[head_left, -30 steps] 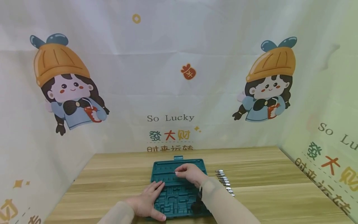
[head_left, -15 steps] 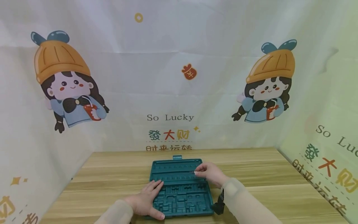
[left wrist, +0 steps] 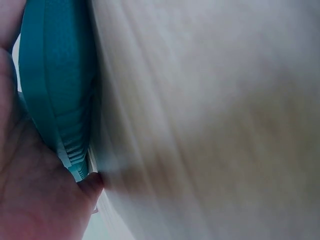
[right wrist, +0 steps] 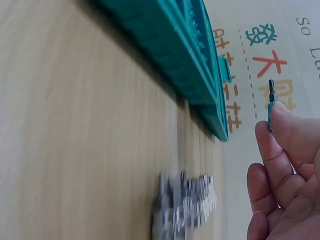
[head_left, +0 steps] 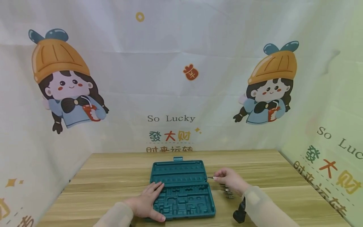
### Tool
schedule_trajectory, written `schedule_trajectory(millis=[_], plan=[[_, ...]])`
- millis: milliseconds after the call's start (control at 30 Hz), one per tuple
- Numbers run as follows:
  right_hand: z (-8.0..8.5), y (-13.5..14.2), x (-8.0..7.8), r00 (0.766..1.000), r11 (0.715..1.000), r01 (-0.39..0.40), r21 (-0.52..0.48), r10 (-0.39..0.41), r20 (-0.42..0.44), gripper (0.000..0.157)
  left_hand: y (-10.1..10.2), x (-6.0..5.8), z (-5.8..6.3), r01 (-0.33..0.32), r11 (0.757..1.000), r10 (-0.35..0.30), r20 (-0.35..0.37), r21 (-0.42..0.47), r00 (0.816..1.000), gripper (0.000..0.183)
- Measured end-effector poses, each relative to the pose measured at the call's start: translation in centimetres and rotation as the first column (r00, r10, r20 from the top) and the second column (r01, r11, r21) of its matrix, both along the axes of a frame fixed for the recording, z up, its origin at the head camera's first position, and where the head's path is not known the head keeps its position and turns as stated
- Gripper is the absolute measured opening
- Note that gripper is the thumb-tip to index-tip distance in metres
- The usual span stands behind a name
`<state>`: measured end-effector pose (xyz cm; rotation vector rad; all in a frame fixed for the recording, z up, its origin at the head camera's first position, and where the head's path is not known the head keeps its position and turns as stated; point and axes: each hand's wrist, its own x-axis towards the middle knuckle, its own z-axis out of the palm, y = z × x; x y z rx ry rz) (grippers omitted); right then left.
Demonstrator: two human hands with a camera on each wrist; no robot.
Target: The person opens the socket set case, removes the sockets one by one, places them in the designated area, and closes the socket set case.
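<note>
A teal moulded case (head_left: 181, 198) lies unfolded on the table, its shaped recesses facing up. My left hand (head_left: 145, 201) rests along its left edge with fingers extended; the left wrist view shows the palm against the case's side (left wrist: 60, 80). Just off the right edge, my right hand (head_left: 231, 181) pinches a small metal screwdriver bit (right wrist: 271, 92) between thumb and index finger, its dark tip pointing away from the palm. Below that hand, several silver bit sockets (head_left: 227, 192) lie side by side on the table, partly hidden by it; they are blurred in the right wrist view.
The wood-grain table (head_left: 113, 176) extends to both sides of the case. A printed cloth (head_left: 170, 78) hangs behind it and along the sides. A latch (head_left: 178, 158) sticks out from the case's far edge. A black device (head_left: 240, 214) sits at my right wrist.
My right hand has moved right, from above the case's far half to beyond its right edge, still pinching the bit. The left hand stays on the case.
</note>
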<state>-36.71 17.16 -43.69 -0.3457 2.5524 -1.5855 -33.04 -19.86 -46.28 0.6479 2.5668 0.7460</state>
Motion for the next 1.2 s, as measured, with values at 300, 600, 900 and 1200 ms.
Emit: schedule_trajectory(millis=[300,600,900,1200], plan=[[-0.6,2.9,1.7,1.0,0.999,0.026,0.048,-0.025,-0.012,0.011,-0.1,-0.2,0.1,0.013,1.0,-0.013,0.012,-0.004,1.0,0.112],[-1.5,5.1,3.5,0.999,0.997,0.038,0.074,-0.04,0.03,0.016,-0.2,-0.1,0.4,0.019,0.999,-0.019,-0.01,-0.026,1.0,0.113],[-2.5,5.9,4.2,0.999,0.996,-0.032,0.085,0.031,0.022,0.016,-0.2,-0.3,0.0,0.018,1.0,-0.018,-0.01,-0.02,1.0,0.113],[-2.9,5.7,4.3,0.999,0.996,-0.036,0.085,0.038,-0.02,0.013,0.1,-0.2,-0.1,0.023,0.999,-0.023,-0.006,-0.023,1.0,0.113]])
